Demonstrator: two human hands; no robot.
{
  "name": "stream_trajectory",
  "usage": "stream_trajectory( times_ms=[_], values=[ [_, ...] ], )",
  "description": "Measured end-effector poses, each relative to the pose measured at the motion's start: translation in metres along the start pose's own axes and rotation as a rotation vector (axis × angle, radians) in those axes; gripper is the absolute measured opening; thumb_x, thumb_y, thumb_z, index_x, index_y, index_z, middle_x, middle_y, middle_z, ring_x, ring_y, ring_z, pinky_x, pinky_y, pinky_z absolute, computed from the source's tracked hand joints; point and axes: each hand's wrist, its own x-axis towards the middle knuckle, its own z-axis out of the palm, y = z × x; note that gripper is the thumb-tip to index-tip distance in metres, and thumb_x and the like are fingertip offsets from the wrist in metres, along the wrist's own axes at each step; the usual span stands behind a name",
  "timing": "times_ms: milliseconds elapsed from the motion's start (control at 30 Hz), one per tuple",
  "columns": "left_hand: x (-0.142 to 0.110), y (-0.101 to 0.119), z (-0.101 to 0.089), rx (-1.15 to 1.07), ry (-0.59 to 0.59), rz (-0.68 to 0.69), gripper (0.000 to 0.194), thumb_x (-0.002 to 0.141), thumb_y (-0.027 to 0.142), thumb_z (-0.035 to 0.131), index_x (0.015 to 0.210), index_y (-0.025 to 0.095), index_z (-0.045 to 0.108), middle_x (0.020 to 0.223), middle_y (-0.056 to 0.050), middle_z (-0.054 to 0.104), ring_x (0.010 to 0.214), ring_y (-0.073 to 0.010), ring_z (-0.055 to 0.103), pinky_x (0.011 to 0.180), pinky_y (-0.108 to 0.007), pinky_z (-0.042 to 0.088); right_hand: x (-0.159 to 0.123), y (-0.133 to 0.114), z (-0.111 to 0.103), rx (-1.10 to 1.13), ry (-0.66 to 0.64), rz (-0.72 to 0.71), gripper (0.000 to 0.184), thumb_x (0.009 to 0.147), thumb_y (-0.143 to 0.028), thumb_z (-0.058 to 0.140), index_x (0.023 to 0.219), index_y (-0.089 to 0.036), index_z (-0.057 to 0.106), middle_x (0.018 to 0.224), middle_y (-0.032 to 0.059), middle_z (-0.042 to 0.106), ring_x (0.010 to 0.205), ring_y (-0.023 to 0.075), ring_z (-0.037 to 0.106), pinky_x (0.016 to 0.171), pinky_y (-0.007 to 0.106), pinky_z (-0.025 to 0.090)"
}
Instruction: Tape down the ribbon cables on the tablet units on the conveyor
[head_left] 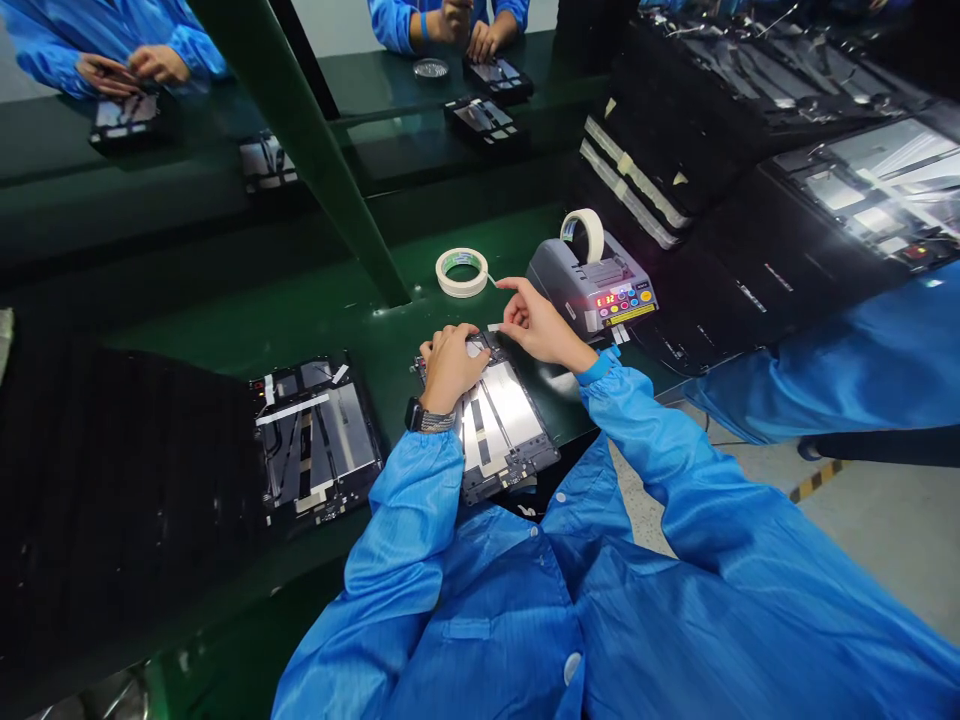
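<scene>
Gleaming green workbench (337, 320) (long) under hands (454, 365) (536, 322), grey floor (885, 540)

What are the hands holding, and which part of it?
The left hand lies over the top end of the tablet, with no clear grip. The right hand pinches beside the tape roll; anything in it is too small to tell.

The person wears a shiny blue work smock (480, 620) with faint thin stripes, white snap buttons (572, 667) and a stitched pocket (465, 628). The sleeves end in snug cuffs (598, 366). A black watch (430, 417) with a grey band sits just past the left sleeve (405, 510).
</scene>
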Motion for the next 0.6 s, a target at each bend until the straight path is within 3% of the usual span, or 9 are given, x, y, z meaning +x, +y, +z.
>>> stream_trajectory(
  times_ms=[133,233,433,600],
  values=[
    [0.003,-0.005,-0.002,-0.040,-0.006,-0.011,0.033,0.092,0.036,0.072,0.123,0.028,0.068,0.129,-0.008,0.070,0.129,-0.0319,0.057,0.107,-0.046,0.036,0.009,-0.011,-0.008,-0.003,-0.311,0.027,0.064,0.084,-0.006,0.067,0.143,-0.018,0.047,0.079,-0.0060,0.062,0.069,0.0134,0.059,0.070,0.026,0.050],
    [0.005,-0.009,-0.001,-0.057,0.002,-0.017,0.033,0.090,0.040,0.075,0.120,0.027,0.069,0.128,-0.007,0.071,0.128,-0.0311,0.057,0.106,-0.045,0.036,0.020,-0.009,-0.005,-0.065,-0.439,0.053,0.071,0.081,-0.001,0.068,0.146,-0.016,0.044,0.076,-0.0076,0.062,0.068,0.0132,0.059,0.070,0.025,0.049],
    [0.006,-0.011,0.000,-0.066,0.005,-0.025,0.033,0.089,0.042,0.077,0.117,0.028,0.070,0.126,-0.006,0.072,0.127,-0.0303,0.057,0.105,-0.043,0.035,0.038,-0.004,0.004,-0.206,-0.541,0.055,0.081,0.080,0.004,0.070,0.152,-0.014,0.039,0.075,-0.0080,0.063,0.069,0.0144,0.062,0.074,0.028,0.050],
    [0.007,-0.011,0.000,-0.062,-0.001,-0.031,0.034,0.089,0.043,0.077,0.118,0.028,0.069,0.127,-0.006,0.072,0.127,-0.0306,0.057,0.105,-0.044,0.035,0.042,-0.017,0.003,-0.307,-0.570,0.066,0.083,0.081,0.004,0.071,0.154,-0.015,0.036,0.077,-0.0062,0.065,0.072,0.0157,0.063,0.074,0.029,0.050]
  ],
)
